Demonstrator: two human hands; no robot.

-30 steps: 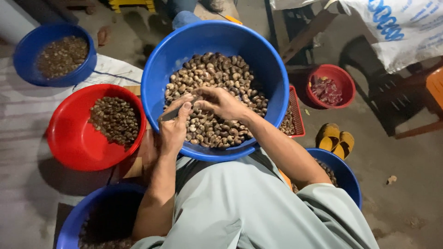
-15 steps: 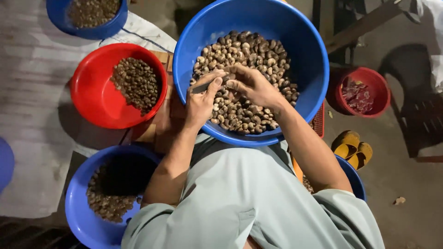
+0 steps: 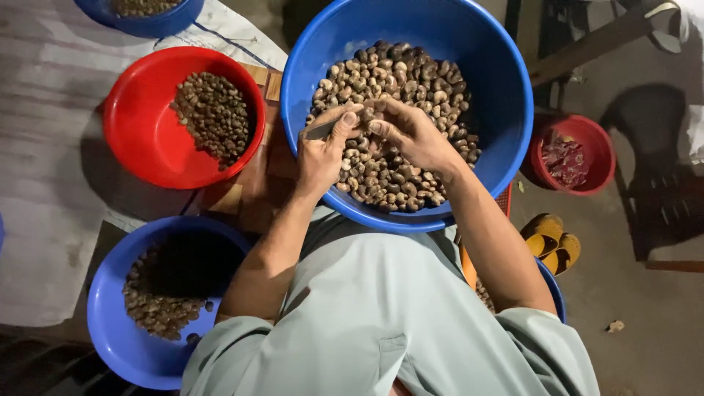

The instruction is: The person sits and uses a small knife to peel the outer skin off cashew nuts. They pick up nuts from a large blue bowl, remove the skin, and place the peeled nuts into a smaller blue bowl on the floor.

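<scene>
Right now both hands meet over the big blue basin [image 3: 484,88], which sits on the person's lap and is heaped with brown cashew nuts [image 3: 400,88]. Left hand [image 3: 323,150] is curled tight around a small knife [image 3: 320,132], thumb pressed forward; right hand [image 3: 411,132] has its fingers [image 3: 375,117] pinched narrow on a single nut, held just at the left thumb tip, above the pile. Beside the basin's left rim, a red bowl [image 3: 139,139] holds a small mound of darker nuts, resting on a pale sheet on the floor [image 3: 44,183]. Near the person's left elbow, a blue bowl [image 3: 117,345] carries a scatter of nuts along its lower side. Off to the right, a small red bowl [image 3: 587,139] with reddish scraps, and yellow sandals [image 3: 548,242] on the floor.
</scene>
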